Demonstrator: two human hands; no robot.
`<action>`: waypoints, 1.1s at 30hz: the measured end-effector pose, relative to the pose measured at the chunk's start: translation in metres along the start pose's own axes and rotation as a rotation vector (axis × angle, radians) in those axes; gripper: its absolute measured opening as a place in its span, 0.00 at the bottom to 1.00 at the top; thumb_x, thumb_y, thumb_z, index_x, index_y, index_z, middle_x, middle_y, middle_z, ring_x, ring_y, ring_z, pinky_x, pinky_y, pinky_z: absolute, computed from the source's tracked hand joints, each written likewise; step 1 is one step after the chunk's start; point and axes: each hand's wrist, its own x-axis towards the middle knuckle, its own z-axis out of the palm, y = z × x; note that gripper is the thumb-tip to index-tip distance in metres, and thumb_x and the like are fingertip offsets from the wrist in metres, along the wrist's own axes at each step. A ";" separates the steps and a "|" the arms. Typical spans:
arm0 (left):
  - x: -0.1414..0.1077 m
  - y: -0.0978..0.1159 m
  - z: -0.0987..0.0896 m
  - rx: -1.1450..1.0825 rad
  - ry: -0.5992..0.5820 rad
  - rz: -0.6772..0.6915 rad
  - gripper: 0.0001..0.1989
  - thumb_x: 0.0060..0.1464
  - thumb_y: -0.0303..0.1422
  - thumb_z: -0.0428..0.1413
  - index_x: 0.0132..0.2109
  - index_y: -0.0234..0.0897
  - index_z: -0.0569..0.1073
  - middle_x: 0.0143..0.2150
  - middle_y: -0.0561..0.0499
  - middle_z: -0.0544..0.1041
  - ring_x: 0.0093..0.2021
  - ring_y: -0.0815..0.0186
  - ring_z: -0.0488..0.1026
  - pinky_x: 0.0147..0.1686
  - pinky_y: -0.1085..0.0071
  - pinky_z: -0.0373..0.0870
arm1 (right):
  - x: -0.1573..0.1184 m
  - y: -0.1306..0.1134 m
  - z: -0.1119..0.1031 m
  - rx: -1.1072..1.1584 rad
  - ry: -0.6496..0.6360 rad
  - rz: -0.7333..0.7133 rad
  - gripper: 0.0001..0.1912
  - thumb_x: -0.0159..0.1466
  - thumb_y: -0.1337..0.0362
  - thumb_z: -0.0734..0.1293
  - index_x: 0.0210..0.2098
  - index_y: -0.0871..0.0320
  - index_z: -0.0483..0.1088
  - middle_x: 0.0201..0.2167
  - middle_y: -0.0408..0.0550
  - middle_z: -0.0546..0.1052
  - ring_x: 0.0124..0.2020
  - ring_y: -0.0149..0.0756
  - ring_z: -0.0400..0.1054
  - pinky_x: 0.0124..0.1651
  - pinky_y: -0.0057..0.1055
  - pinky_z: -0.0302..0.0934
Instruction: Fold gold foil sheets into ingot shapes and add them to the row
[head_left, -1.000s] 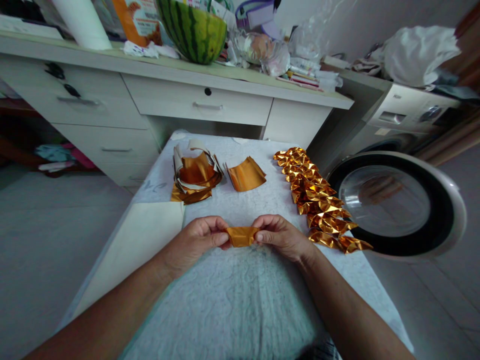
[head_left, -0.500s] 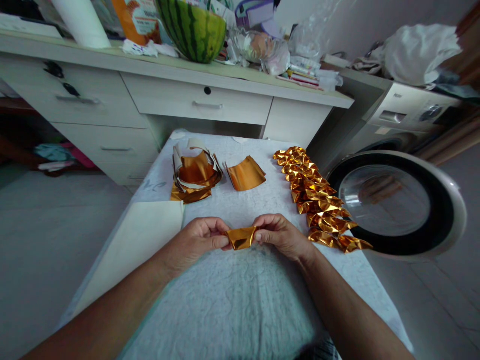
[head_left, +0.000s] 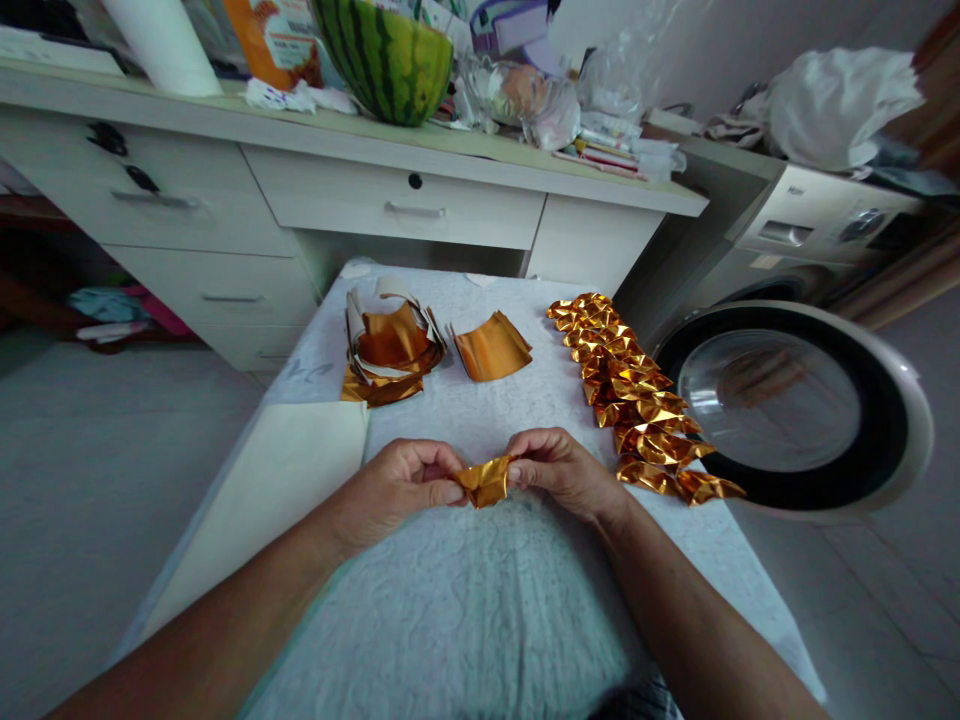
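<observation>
A small folded piece of gold foil paper (head_left: 486, 482) is stretched between my two hands over the cloth-covered table. My left hand (head_left: 409, 478) pinches its left end with thumb and fingers. The right end is pinched by my right hand (head_left: 553, 465). Beyond my hands, a few curved sheets of gold foil paper (head_left: 493, 347) lie on the cloth. Left of them is a larger loose stack of gold sheets (head_left: 394, 345) with white backs. To the right, several folded gold foil pieces (head_left: 637, 400) sit in a slanting double row.
A cream board or sheet (head_left: 262, 500) lies along the table's left side. Behind the table stands a white cabinet (head_left: 405, 210), with a cut watermelon (head_left: 390, 65) and clutter on top. A washing machine's open round door (head_left: 795, 400) reaches close to the table's right edge.
The foil piece has gone from a flat, smooth strip to a creased, bent shape. My left hand has shifted slightly down and right; the right hand is almost still.
</observation>
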 end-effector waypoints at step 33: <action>-0.006 -0.003 0.014 0.994 0.384 0.408 0.06 0.62 0.34 0.49 0.44 0.39 0.66 0.28 0.57 0.69 0.27 0.69 0.69 0.29 0.73 0.64 | 0.003 0.007 0.022 -0.631 0.341 -0.178 0.02 0.62 0.67 0.61 0.36 0.55 0.62 0.20 0.35 0.68 0.18 0.24 0.59 0.23 0.21 0.50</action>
